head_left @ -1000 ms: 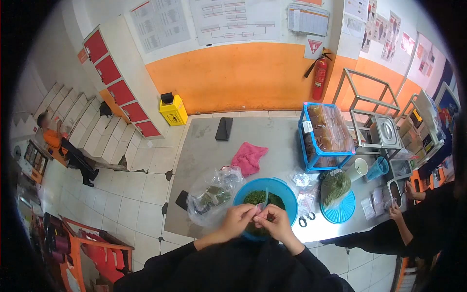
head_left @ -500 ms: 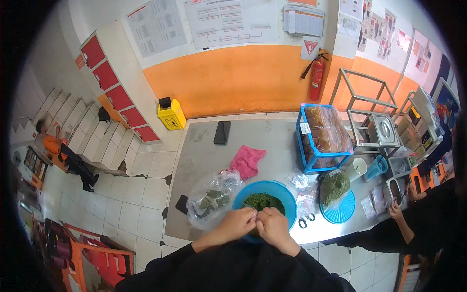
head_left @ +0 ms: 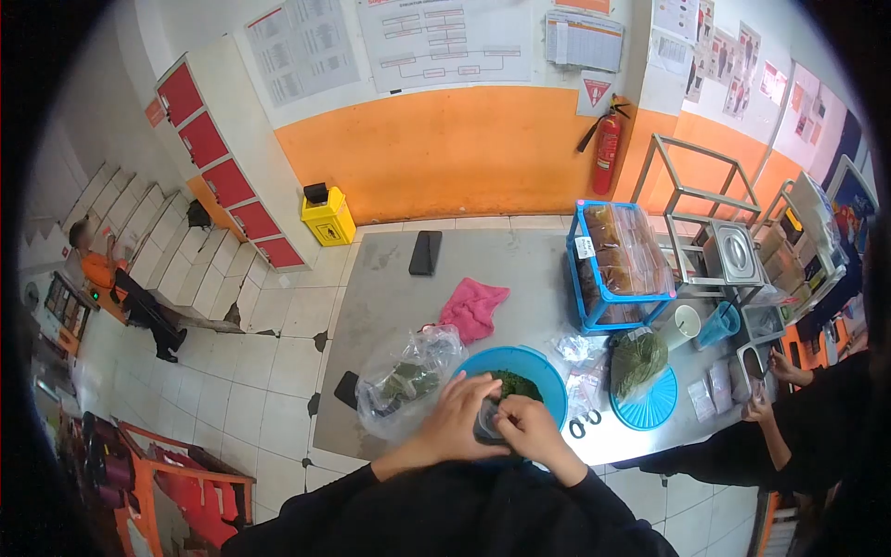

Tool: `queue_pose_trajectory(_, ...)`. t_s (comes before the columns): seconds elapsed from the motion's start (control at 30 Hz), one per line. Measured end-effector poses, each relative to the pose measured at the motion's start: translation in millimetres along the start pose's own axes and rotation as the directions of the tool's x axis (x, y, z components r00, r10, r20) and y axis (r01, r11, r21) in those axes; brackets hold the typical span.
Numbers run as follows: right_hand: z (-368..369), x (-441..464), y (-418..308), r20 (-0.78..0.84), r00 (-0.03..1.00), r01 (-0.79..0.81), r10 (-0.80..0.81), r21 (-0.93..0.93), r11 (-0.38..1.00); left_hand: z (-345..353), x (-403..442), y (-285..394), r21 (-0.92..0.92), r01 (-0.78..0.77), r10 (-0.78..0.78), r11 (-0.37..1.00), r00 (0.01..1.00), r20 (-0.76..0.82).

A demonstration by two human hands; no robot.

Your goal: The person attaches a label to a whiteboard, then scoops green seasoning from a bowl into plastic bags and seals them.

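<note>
My left hand (head_left: 459,422) is cupped around a small see-through plastic bag (head_left: 486,425) with something dark at its bottom; its fingers stretch over the far side. Against the bag's right edge, my right hand (head_left: 529,429) is closed, its fingertips pinching the plastic. Both hands are over the near side of a blue tub (head_left: 549,371) holding chopped green leaves (head_left: 518,384). Left of the tub lies a large clear plastic bag (head_left: 394,385) with more greens inside. My hands hide the tub's near part.
A pink cloth (head_left: 473,308), a phone (head_left: 425,252) and scissors (head_left: 585,423) lie on the metal table (head_left: 371,278). A bag of greens (head_left: 639,364) rests on a blue lid (head_left: 650,408). Behind stands a blue crate (head_left: 608,311). At right, a co-worker's hands (head_left: 761,406) hold something.
My hands were pinched together over the tub. Now the left has opened out around the small bag, while the right has shifted slightly and stays closed at its edge.
</note>
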State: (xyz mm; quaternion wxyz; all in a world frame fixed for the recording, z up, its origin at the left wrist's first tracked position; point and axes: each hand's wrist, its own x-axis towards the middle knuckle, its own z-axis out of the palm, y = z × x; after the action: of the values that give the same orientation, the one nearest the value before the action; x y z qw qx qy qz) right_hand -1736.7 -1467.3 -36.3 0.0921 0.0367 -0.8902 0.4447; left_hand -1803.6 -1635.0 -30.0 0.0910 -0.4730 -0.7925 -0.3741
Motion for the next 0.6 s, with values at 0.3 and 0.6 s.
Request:
queue_pose_trajectory(0.3,-6.6,0.8,-24.4,0.004,0.941,0.339,-0.340,-0.092,0.936,8.3,-8.1,-13.1,0.011,0.015,-0.014,1.000,0.999,-0.052)
queue_pose_trajectory(0.6,-13.8,5.0,-16.7,-0.150,0.988,0.024,-0.042,-0.122,0.992,16.5,-20.5,-29.0,0.043,0.239,-0.231,0.970,0.963,-0.138)
